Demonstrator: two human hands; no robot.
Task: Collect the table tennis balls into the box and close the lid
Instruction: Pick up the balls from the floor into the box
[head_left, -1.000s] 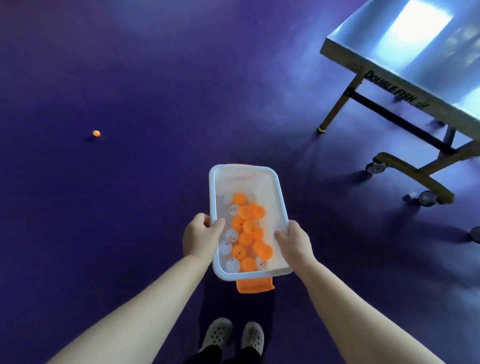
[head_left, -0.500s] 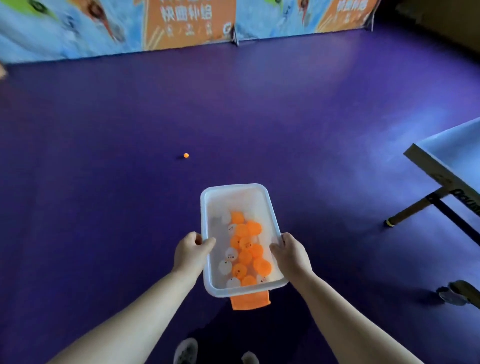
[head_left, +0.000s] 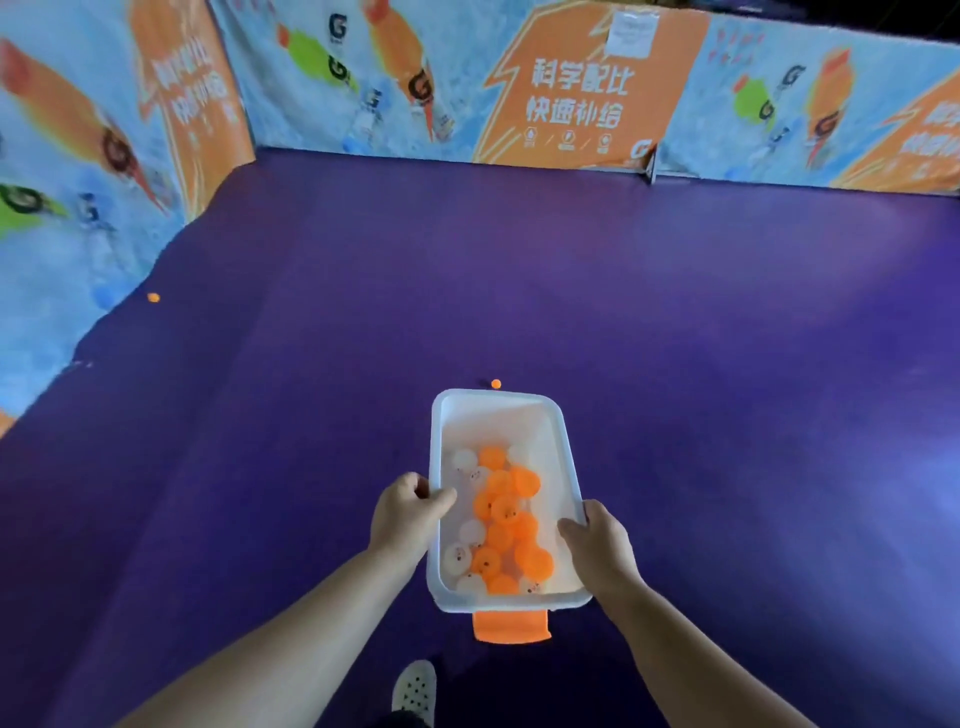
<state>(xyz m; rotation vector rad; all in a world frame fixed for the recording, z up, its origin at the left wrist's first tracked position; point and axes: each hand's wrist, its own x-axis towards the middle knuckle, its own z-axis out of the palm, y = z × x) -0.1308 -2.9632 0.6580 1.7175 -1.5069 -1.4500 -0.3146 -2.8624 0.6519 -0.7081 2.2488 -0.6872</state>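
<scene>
I carry a white translucent box (head_left: 498, 410) in front of me, lid off, with several orange and white table tennis balls (head_left: 506, 512) piled in its near half. My left hand (head_left: 408, 512) grips the box's left rim, thumb over the edge. My right hand (head_left: 597, 540) grips the right rim. An orange clasp (head_left: 511, 626) hangs from the box's near end. One orange ball (head_left: 496, 384) lies on the purple floor just beyond the box's far rim. Another orange ball (head_left: 152, 298) lies far left by the barrier. No lid is visible.
Printed barrier panels (head_left: 571, 88) fence the purple floor along the back and the left side (head_left: 78, 208). My shoe (head_left: 414, 688) shows at the bottom, below the box.
The view has swung left and up: the table tennis table has left the frame and the barriers now fill the top. The floor ball now sits right past the box's rim. Both hands keep their hold.
</scene>
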